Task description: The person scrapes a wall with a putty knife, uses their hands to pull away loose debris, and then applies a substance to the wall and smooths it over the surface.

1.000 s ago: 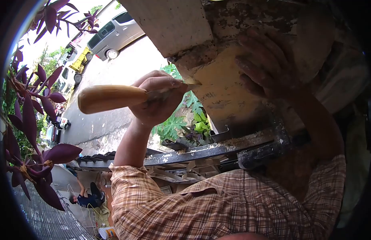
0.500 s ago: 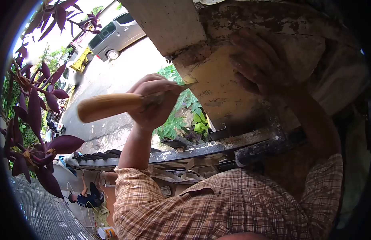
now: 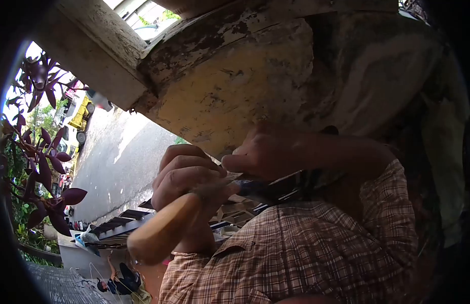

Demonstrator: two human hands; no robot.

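A tool with a pale wooden handle (image 3: 166, 228) and a metal blade is in my left hand (image 3: 187, 169), its fingers wrapped round it. The handle slants down toward me, and most of the blade is hidden. Close beside the blade end is my right hand (image 3: 265, 152), with fingers curled in and the thumb pointing left. Whether it pinches the blade or something else cannot be made out in the shadow. Behind the hands rises a worn surface with a yellowish patch (image 3: 225, 101), scuffed dark in spots, below a flaking edge (image 3: 194, 45).
A pale beam (image 3: 88, 66) crosses the upper left. Purple-leaved stems (image 3: 52, 192) hang at the left. Far below lie a paved road (image 3: 123, 152) with a yellow vehicle (image 3: 80, 114), and another person (image 3: 121, 283). A dark slatted ledge (image 3: 118, 220) runs beneath my hands.
My left hand has lowered with the tool, whose handle now tilts further down. My right hand has left the patch, moved down and left, and curled beside the left. The view has shifted.
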